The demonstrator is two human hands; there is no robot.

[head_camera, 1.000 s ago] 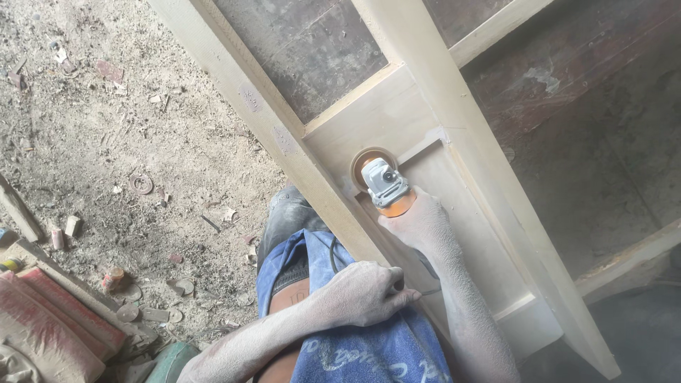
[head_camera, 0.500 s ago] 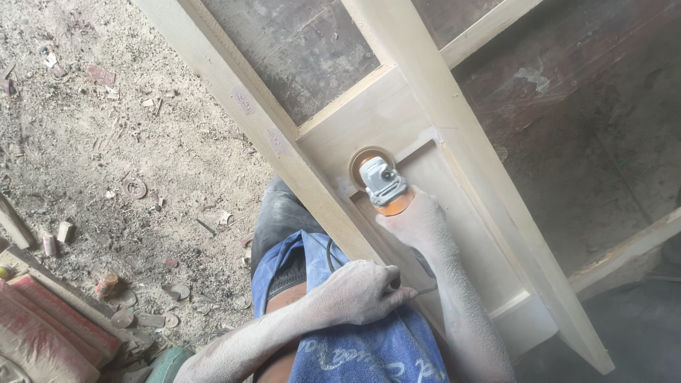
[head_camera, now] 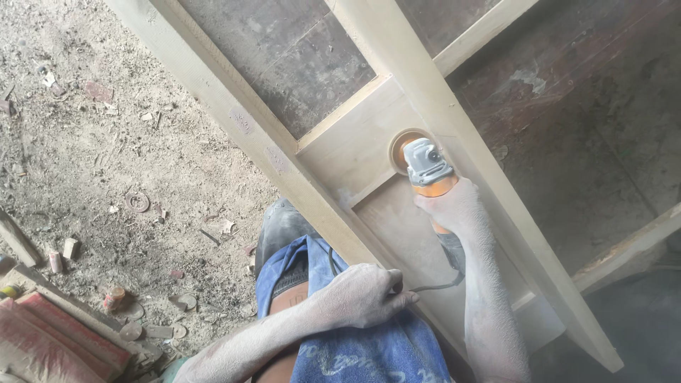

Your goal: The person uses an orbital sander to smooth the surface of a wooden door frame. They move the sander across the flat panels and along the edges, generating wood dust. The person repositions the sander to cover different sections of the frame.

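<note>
Where the dusty floor (head_camera: 106, 142) at the left lies strewn with chips, bricks (head_camera: 42, 340) and spent discs (head_camera: 137, 202), the left hand (head_camera: 362, 294) rests near the body, its fingers curled around the black cord (head_camera: 433, 287). To the right, the right hand (head_camera: 457, 209) has its fingers clamped on the orange grinder (head_camera: 429, 170), whose disc presses on the pale wooden door frame (head_camera: 369, 135). The wood around it looks smooth; how much remains I cannot tell.
</note>
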